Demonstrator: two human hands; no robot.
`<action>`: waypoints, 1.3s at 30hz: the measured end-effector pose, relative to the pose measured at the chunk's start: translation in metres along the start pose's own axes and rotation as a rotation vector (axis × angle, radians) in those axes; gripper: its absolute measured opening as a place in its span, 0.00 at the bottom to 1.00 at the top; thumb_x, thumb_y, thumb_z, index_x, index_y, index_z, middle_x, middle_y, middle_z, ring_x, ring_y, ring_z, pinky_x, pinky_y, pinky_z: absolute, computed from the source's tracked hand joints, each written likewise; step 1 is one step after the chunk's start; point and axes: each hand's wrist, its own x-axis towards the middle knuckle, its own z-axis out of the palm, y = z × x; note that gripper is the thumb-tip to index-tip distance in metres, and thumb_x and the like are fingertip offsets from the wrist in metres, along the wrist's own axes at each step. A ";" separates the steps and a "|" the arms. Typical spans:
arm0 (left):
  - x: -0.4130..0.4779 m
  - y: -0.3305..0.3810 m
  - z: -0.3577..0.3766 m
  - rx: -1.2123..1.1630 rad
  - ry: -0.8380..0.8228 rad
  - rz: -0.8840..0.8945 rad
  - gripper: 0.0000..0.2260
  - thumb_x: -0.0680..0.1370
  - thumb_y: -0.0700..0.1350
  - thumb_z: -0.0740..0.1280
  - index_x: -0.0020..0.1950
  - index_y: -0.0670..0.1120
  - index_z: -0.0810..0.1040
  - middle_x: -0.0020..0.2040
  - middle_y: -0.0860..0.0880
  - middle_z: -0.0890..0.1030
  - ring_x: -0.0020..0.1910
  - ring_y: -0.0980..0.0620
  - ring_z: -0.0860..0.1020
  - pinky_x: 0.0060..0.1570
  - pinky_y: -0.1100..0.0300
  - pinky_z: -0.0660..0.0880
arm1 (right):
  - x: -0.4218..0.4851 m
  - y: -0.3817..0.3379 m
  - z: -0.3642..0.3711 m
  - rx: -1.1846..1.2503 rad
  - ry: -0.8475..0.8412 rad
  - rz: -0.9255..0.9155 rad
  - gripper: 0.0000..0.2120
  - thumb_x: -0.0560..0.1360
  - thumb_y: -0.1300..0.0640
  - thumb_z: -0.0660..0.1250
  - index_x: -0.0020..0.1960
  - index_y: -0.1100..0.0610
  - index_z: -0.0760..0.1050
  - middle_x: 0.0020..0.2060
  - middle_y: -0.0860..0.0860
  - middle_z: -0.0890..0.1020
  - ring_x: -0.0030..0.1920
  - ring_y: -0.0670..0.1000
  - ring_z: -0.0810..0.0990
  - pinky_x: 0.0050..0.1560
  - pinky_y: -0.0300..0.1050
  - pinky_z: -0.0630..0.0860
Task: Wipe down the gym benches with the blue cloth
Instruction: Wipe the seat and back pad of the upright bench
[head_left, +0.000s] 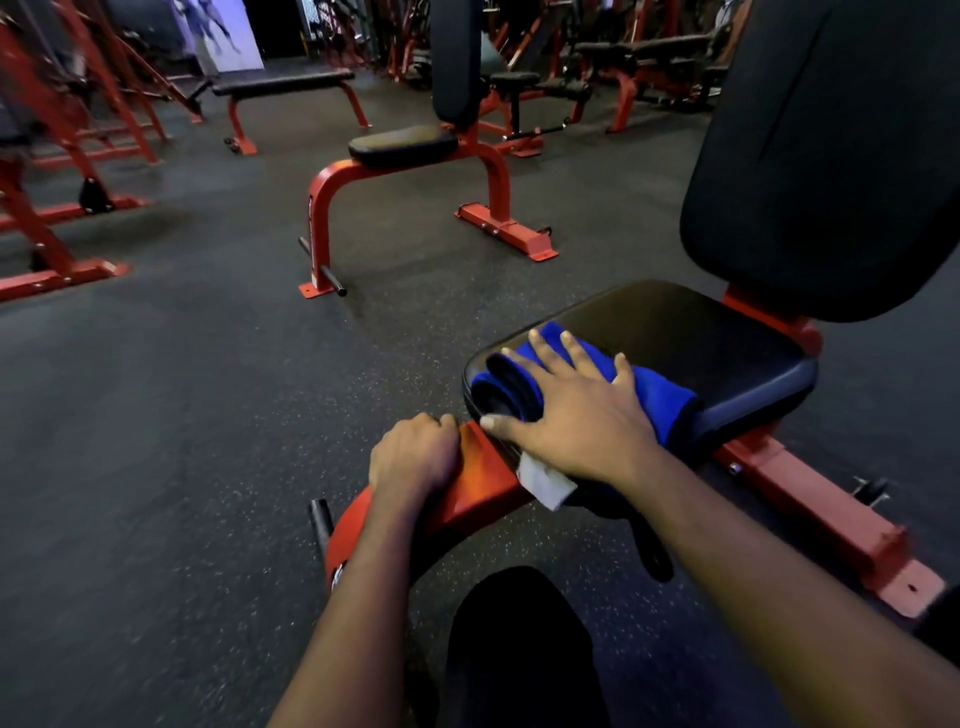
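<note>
- Wiping the front end of the seat pad (701, 338) right now, pressing the blue cloth (660, 395) down with the right hand (571, 415), spread flat on top of it rather than gripping it.
- Bracing with the left hand (415, 457) on the red frame (483, 483) just in front of the pad, curling over the top of the tube.
- Keeping the two hands close but apart, one on the cloth and one on the frame.
- Bunching the cloth into a thick fold at the pad's front corner and draping it a bit over the near edge, with a white tag (545, 480) poking out below the wrist.
- Guessing at an early stage of this bench: working only the front strip so far, with the rest of the pad and the whole backrest (831, 156) yet to do. Not really able to tell clean from dirty on black vinyl, though.
- Probably needing next to slide the cloth back across the pad toward the backrest, pushing evenly so the fold isn't rolling up, then reaching up the backrest.
- Also looking at more work across the floor: another upright bench (402, 145) nearby and a flat bench (283, 83) further back.
</note>
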 end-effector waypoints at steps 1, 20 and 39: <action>0.000 0.000 0.000 0.001 -0.001 0.003 0.22 0.80 0.52 0.50 0.59 0.41 0.78 0.62 0.37 0.78 0.61 0.38 0.76 0.55 0.49 0.71 | -0.004 0.004 -0.001 -0.004 -0.016 -0.027 0.40 0.69 0.22 0.51 0.77 0.35 0.47 0.79 0.39 0.44 0.79 0.46 0.41 0.74 0.67 0.42; -0.004 0.002 -0.002 -0.023 -0.008 -0.003 0.24 0.80 0.52 0.50 0.62 0.40 0.77 0.64 0.36 0.77 0.62 0.38 0.75 0.60 0.49 0.70 | -0.017 0.032 -0.018 0.099 0.108 0.175 0.29 0.79 0.41 0.59 0.78 0.43 0.57 0.78 0.39 0.54 0.78 0.44 0.49 0.76 0.57 0.47; -0.007 0.007 -0.006 -0.305 0.143 -0.072 0.22 0.83 0.52 0.52 0.61 0.39 0.78 0.61 0.34 0.78 0.61 0.35 0.75 0.59 0.49 0.70 | -0.033 0.047 -0.013 0.044 0.094 0.157 0.30 0.78 0.36 0.56 0.78 0.38 0.53 0.78 0.35 0.49 0.79 0.43 0.45 0.75 0.61 0.45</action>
